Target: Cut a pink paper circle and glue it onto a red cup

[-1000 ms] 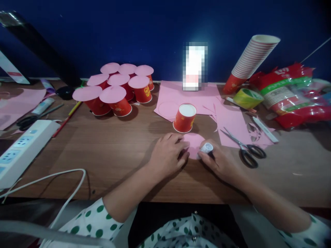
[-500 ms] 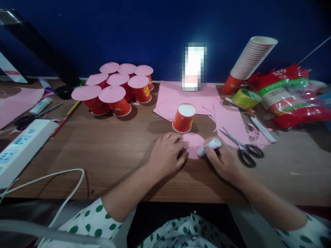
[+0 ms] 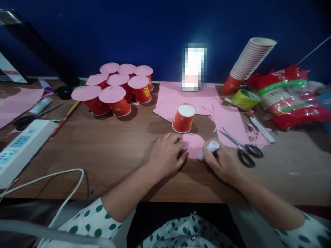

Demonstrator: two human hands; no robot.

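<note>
A pink paper circle [image 3: 194, 145] lies flat on the table in front of me. My left hand [image 3: 168, 151] rests palm down with its fingers apart, the fingertips on the circle's left edge. In my right hand [image 3: 221, 161] is a white glue stick [image 3: 212, 147], tilted, its lower end at the circle's right edge; whether it touches the paper I cannot tell. Just beyond the circle stands an upside-down red paper cup [image 3: 183, 120] with a white base on top.
Several red cups topped with pink circles [image 3: 112, 94] stand back left. Scissors [image 3: 244, 148], pink sheets [image 3: 229, 120], tape [image 3: 245, 99], a tilted cup stack [image 3: 252, 60] and a red plastic package [image 3: 279, 86] lie right. A power strip [image 3: 23, 148] and cable [image 3: 80, 179] are left.
My right hand and the glue stick have shifted very slightly along the circle's right edge. The left hand, circle and cup look the same.
</note>
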